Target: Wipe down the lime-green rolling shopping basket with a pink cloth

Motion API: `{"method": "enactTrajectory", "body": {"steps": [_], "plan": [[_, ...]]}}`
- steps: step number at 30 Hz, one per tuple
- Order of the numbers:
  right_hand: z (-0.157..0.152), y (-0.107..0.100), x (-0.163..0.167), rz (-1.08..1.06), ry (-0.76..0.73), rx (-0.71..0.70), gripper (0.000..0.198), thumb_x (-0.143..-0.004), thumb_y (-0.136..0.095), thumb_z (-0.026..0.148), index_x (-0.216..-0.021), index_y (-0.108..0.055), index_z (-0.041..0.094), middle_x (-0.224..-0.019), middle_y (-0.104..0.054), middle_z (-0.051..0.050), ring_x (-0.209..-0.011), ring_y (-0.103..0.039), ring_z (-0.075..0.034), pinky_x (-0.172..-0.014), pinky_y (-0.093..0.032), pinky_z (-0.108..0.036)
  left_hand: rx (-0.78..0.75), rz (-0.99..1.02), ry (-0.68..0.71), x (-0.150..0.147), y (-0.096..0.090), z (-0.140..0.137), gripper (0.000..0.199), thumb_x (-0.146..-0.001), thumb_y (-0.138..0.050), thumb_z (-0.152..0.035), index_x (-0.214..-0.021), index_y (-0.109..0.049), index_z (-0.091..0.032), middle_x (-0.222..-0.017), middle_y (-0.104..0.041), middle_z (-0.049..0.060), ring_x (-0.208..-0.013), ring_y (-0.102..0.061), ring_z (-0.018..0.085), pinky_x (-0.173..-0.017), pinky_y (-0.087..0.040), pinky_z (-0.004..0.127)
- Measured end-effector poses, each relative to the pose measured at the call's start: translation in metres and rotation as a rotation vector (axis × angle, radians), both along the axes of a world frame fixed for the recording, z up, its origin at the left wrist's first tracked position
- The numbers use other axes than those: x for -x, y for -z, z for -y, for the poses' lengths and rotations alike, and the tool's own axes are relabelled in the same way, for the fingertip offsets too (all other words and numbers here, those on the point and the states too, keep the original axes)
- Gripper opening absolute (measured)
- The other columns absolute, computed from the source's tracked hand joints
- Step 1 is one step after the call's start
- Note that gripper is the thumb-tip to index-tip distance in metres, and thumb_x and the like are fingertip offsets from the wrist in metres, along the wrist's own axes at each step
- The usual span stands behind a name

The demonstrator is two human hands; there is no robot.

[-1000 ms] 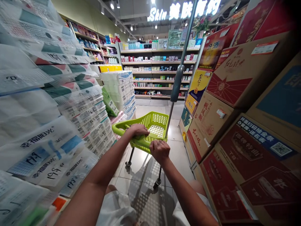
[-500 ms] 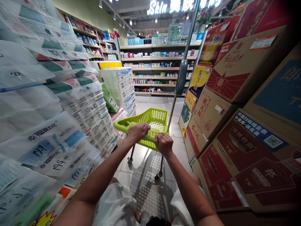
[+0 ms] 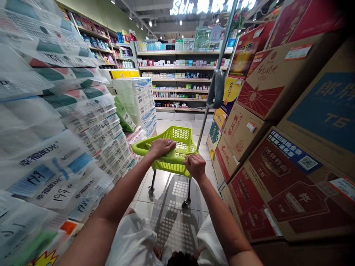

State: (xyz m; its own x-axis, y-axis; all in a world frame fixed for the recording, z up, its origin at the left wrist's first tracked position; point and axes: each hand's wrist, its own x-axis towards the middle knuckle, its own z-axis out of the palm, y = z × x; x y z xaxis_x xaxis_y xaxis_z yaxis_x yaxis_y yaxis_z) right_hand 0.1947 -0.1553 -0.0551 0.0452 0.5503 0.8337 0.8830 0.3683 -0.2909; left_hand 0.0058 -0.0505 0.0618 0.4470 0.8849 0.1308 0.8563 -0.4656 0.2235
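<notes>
A lime-green shopping cart (image 3: 177, 168) with a perforated basket stands in front of me on thin metal legs with casters. My left hand (image 3: 162, 147) is closed over the left part of its handle, the fingers reaching across the top toward the basket. At the handle's right end my right hand (image 3: 195, 165) is wrapped in a fist around the green bar. The undersides of both grips are hidden. No goods show in the visible part of the basket. Beside the basket's right side rises a tall metal pole (image 3: 204, 127) with a grey looped grip (image 3: 215, 88).
Plastic-wrapped tissue packs (image 3: 91, 118) are piled high along the left. Printed cartons (image 3: 263, 90) form a wall close on the right. Between them runs a narrow tiled aisle (image 3: 180, 116), ending at shelves (image 3: 177, 67) of small boxes and bottles.
The left hand's fingers lie straighter over the handle than before. My right hand keeps its grip. The view has turned slightly right, and the stacks on both sides have shifted left.
</notes>
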Motion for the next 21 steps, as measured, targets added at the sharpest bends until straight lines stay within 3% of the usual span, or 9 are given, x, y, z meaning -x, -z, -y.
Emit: {"method": "enactTrajectory", "body": {"steps": [6,9,12,15,16,18,21], "plan": [[0.000,-0.002,-0.017,-0.044,-0.035,0.007,0.034,-0.100,-0.050,0.026,-0.069,-0.063,0.025,-0.070,-0.068,-0.005,-0.071,-0.057,-0.021,-0.075,-0.038,-0.036,0.018,0.035,-0.310,0.059,0.002,0.000,0.053,-0.097,-0.041,-0.064,-0.108,-0.081,-0.030,-0.114,-0.078,0.006,-0.103,-0.070,0.031,-0.087,-0.051,0.037],[-0.001,-0.001,-0.014,-0.051,-0.007,-0.036,0.034,-0.100,-0.050,0.025,-0.068,-0.063,0.025,-0.069,-0.069,-0.005,-0.072,-0.057,-0.022,-0.076,-0.038,-0.036,-0.177,0.175,-0.377,0.055,0.025,0.020,0.053,-0.098,-0.044,-0.062,-0.106,-0.079,-0.024,-0.105,-0.077,0.012,-0.102,-0.069,0.032,-0.094,-0.050,0.042],[-0.002,0.002,-0.014,-0.042,0.005,-0.074,0.034,-0.100,-0.049,0.024,-0.068,-0.063,0.025,-0.067,-0.069,-0.004,-0.071,-0.057,-0.022,-0.076,-0.038,-0.036,-0.464,0.427,-0.285,0.031,0.065,0.055,0.045,-0.102,-0.042,-0.048,-0.108,-0.076,-0.018,-0.114,-0.074,0.017,-0.116,-0.065,0.034,-0.108,-0.044,0.050],[-0.001,0.004,-0.020,-0.020,-0.012,-0.061,0.035,-0.101,-0.048,0.026,-0.070,-0.065,0.026,-0.067,-0.069,-0.003,-0.072,-0.058,-0.022,-0.077,-0.038,-0.037,-0.578,0.560,-0.026,0.021,0.097,0.074,0.037,-0.103,-0.041,-0.034,-0.122,-0.072,-0.022,-0.129,-0.071,0.013,-0.134,-0.058,0.030,-0.121,-0.034,0.051],[-0.001,0.004,-0.023,-0.007,-0.022,-0.057,0.035,-0.101,-0.048,0.026,-0.071,-0.066,0.026,-0.068,-0.069,-0.003,-0.072,-0.058,-0.022,-0.077,-0.038,-0.037,-0.594,0.595,0.000,0.024,0.103,0.072,0.037,-0.103,-0.042,-0.033,-0.124,-0.070,-0.023,-0.132,-0.070,0.013,-0.136,-0.056,0.029,-0.123,-0.032,0.051],[0.000,0.004,-0.029,0.016,-0.042,-0.066,0.034,-0.101,-0.048,0.026,-0.073,-0.068,0.026,-0.069,-0.070,-0.003,-0.073,-0.058,-0.022,-0.076,-0.038,-0.037,-0.632,0.708,-0.111,0.038,0.108,0.059,0.038,-0.103,-0.043,-0.038,-0.127,-0.068,-0.020,-0.134,-0.068,0.016,-0.137,-0.056,0.030,-0.123,-0.033,0.051],[0.001,0.004,-0.031,0.017,-0.052,-0.105,0.033,-0.101,-0.048,0.024,-0.075,-0.068,0.025,-0.069,-0.070,-0.003,-0.072,-0.058,-0.022,-0.076,-0.038,-0.037,-0.702,0.988,-0.477,0.055,0.110,0.034,0.050,-0.105,-0.041,-0.050,-0.135,-0.060,-0.015,-0.141,-0.062,0.022,-0.140,-0.054,0.031,-0.123,-0.035,0.051]]}}
